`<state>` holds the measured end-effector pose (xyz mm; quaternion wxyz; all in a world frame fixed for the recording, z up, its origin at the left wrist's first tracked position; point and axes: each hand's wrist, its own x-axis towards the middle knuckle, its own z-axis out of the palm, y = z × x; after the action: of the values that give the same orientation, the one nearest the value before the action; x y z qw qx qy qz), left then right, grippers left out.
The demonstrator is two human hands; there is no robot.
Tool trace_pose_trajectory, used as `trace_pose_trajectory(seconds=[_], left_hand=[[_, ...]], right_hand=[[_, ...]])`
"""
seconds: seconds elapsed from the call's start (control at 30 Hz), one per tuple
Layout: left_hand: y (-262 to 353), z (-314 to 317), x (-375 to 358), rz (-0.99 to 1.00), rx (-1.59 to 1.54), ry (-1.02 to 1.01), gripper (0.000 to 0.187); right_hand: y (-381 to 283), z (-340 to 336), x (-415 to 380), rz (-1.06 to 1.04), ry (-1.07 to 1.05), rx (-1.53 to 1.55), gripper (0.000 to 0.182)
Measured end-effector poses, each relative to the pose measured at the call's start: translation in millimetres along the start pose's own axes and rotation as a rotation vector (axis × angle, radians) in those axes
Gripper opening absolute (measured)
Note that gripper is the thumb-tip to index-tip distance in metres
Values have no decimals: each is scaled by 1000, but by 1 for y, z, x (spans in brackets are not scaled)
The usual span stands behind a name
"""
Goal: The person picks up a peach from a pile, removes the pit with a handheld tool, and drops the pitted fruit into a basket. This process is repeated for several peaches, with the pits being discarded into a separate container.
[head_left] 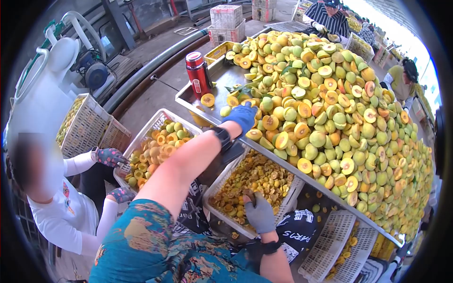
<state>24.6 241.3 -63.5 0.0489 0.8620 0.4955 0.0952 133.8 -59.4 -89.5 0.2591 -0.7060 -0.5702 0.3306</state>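
Observation:
My left hand (pixel 243 117), in a blue glove, reaches over the metal table's near edge to the side of a large heap of halved yellow-green fruit (pixel 330 113). Its fingers are bent together against the fruit, and what they hold is hidden. Lower down, my right hand (pixel 259 214), in a grey glove, is above a white crate (pixel 222 218) of small yellow-brown fruit pieces. Its fingers are closed around something small and brownish that I cannot make out. A red flask (pixel 198 75) stands on the table beside a fruit half (pixel 207 100).
At the left a person (pixel 71 212) in patterned gloves is beside a white crate (pixel 163 113) of cut fruit. More crates (pixel 325 245) stand under the table at the lower right. Other people (pixel 330 16) are at the far side. A yellow basket (pixel 219 51) is behind the flask.

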Motion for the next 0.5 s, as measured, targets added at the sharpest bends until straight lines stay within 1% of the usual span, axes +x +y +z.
trace_pose_trajectory(seconds=[0.03, 0.1, 0.13, 0.17, 0.23, 0.27, 0.3, 0.33, 0.37, 0.43, 0.5], left_hand=[[6, 7, 9, -37, 36, -75, 44], [16, 12, 17, -42, 181, -108, 34], [19, 13, 19, -40, 210, -52, 26], [21, 15, 15, -19, 137, 57, 22], [22, 20, 12, -81, 74, 50, 23], [17, 16, 0, -102, 73, 43, 23], [14, 12, -10, -59, -47, 126, 28], [17, 9, -17, -3, -173, 209, 35], [17, 5, -32, -55, -345, 246, 56], [24, -8, -67, -37, -719, 387, 63], [36, -27, -109, -179, -1757, 62, 67]], right_hand=[[2, 0, -1, 5, -6, 0, 40], [2, 3, 0, -33, 18, 53, 39], [2, 4, 0, -44, -4, 55, 39], [3, 3, 1, -41, -8, 56, 38], [1, 4, 0, -44, -38, 59, 38], [-2, 4, 0, -62, -14, 126, 39], [-7, 2, -1, -77, 21, 190, 40], [-14, 2, -4, -71, 112, 181, 40], [-16, 4, -6, -54, 123, 168, 40], [-15, 7, -8, -99, 199, 169, 41], [-30, 1, -15, -75, 219, 192, 40]])
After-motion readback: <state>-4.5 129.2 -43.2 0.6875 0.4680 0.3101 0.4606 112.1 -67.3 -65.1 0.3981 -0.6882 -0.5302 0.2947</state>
